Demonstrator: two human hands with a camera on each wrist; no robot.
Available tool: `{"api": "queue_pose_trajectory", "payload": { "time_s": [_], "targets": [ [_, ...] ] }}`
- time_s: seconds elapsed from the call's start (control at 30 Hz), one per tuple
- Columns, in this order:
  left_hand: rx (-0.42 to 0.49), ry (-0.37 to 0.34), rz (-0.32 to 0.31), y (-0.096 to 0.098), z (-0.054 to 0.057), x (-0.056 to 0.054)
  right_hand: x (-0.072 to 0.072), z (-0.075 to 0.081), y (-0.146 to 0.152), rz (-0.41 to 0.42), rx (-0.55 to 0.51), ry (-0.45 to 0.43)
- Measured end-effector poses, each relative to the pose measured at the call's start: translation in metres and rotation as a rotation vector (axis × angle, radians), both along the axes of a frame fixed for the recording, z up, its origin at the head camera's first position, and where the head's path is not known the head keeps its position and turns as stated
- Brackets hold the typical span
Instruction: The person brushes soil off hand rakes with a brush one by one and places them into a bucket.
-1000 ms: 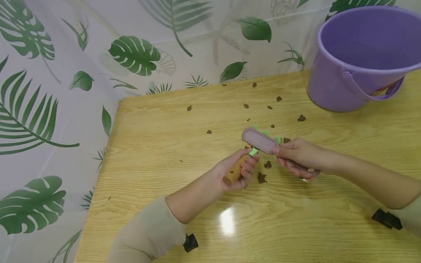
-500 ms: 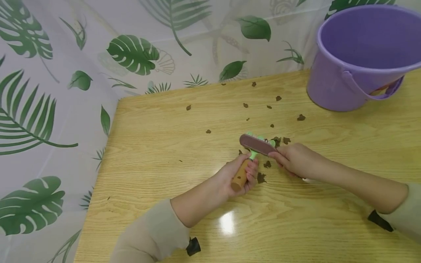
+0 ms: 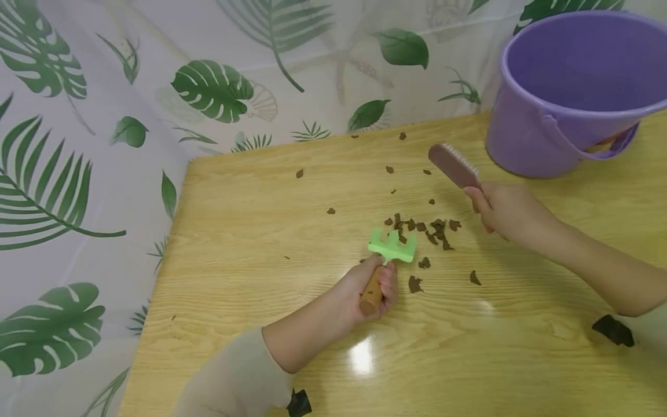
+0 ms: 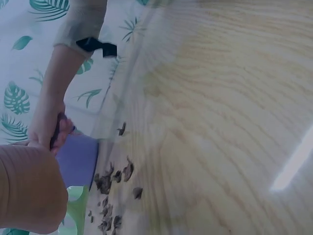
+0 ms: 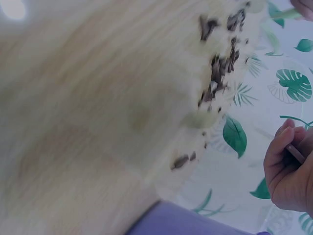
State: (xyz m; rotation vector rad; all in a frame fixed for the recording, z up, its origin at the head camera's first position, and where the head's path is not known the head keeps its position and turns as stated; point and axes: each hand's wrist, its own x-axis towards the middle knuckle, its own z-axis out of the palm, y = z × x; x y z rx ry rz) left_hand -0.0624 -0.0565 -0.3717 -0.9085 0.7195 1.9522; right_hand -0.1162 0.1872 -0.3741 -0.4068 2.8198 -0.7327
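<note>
My left hand [image 3: 356, 291] grips the wooden handle of a small hand rake, and the rake's light green, toothed head [image 3: 392, 250] points away from me, tilted over the table. In my right hand [image 3: 513, 211] is a mauve brush [image 3: 451, 164] with short white bristles, held by its handle in the air, apart from the rake. Just beyond the rake lie several dark brown scraps [image 3: 439, 231] in a loose cluster. The right wrist view shows my right hand [image 5: 289, 169] curled round the brush handle, with most of the brush hidden.
A purple bucket [image 3: 531, 133] with a handle stands at the back right of the wooden table [image 3: 234, 231]. More brown scraps [image 3: 415, 284] are scattered about singly. A leaf-patterned cloth [image 3: 323, 75] hangs behind and to the left.
The brush has left the rake's head and moved up and right with my right hand. The rake has shifted slightly left and nearer me. More brown scraps now show on the table.
</note>
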Motion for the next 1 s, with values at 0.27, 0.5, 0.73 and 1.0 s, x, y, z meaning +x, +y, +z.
{"api": "queue_pose_trajectory", "payload": {
  "time_s": [0.27, 0.5, 0.73, 1.0],
  "targets": [
    [0.022, 0.029, -0.012, -0.013, 0.005, -0.002, 0.004, 0.002, 0.01, 0.021, -0.017, -0.037],
    [0.024, 0.061, -0.007, -0.029, 0.01, -0.006, 0.008, -0.001, 0.023, 0.002, -0.022, -0.053],
    [-0.019, 0.098, -0.107, -0.038, 0.02, -0.009, 0.015, -0.001, 0.043, -0.013, -0.004, -0.049],
    [-0.049, 0.197, -0.249, -0.046, 0.042, -0.018, 0.027, -0.002, 0.067, -0.058, 0.008, -0.027]
  ]
}}
